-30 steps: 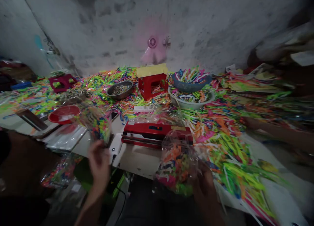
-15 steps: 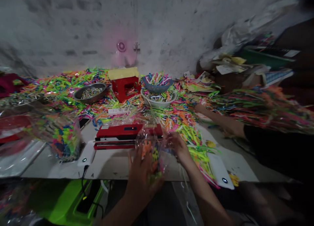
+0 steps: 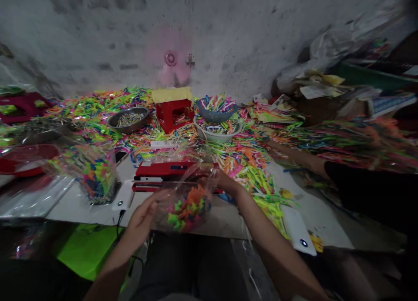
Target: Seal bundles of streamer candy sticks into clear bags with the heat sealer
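Note:
A clear plastic bag [image 3: 187, 212] filled with small, bright rubbery pieces in orange, green and blue hangs over the table's front edge. My left hand [image 3: 143, 214] is closed on the bag's left side, thumb toward me. At the bag's upper right, my right hand [image 3: 218, 180] grips the plastic near its mouth; the fingers are partly hidden by the glossy film. Just behind the bag lies a long red bag sealer [image 3: 160, 169] with a small lit display, its right part covered by the bag and my right hand.
Another filled bag [image 3: 98, 177] stands at left beside a white power bank [image 3: 124, 196]. Bowls [image 3: 217, 135] and a red stool [image 3: 173, 114] stand amid heaped colourful strips. A co-worker's arm [image 3: 300, 157] reaches in from the right, near a second power bank [image 3: 298, 231].
My left hand has moved left along the bag, and the bag has turned from upright to lying wider between my hands. My right hand has shifted slightly left. The view has swung a little left.

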The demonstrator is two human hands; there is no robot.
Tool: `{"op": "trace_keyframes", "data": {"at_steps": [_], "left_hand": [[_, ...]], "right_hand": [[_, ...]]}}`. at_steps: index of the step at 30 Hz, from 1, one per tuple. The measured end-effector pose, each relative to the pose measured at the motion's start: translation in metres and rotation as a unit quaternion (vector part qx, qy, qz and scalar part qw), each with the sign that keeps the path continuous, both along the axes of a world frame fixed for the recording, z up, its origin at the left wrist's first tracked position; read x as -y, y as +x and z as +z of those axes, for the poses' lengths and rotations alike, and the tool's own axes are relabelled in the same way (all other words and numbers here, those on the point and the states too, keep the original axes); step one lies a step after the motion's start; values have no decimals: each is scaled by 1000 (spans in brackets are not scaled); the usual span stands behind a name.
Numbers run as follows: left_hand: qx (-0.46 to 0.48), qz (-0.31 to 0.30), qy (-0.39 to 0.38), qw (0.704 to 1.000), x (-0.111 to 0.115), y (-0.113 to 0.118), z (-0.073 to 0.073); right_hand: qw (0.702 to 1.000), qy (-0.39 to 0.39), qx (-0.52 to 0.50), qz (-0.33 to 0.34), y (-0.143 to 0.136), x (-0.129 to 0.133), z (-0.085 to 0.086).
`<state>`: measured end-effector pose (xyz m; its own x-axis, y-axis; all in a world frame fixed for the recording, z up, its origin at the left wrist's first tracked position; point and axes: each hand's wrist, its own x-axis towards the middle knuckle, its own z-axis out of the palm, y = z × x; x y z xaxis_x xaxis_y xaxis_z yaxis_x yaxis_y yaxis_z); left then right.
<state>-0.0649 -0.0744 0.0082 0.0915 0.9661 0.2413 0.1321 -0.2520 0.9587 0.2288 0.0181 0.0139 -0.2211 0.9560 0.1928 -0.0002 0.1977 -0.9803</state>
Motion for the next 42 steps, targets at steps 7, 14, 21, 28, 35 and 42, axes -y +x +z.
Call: {"op": "trace_keyframes", "data": {"at_steps": [7, 14, 21, 28, 35, 42], "left_hand": [[109, 17, -30, 993, -2, 17, 5], [153, 148, -38, 976, -13, 12, 5], [287, 26, -23, 957, -29, -31, -2], [111, -137, -66, 982, -54, -33, -8], [20, -89, -110, 990, -3, -59, 13], [183, -6, -291, 939, 16, -35, 20]], "right_hand": [[996, -43, -20, 70, -13, 37, -12], [993, 45, -33, -105, -32, 56, 14], [971, 91, -98, -199, 3, 67, -12], [990, 67, 28, -117, -42, 82, -14], [962, 162, 156, -154, -14, 144, 12], [987, -46, -78, -130, -29, 140, -19]]}}
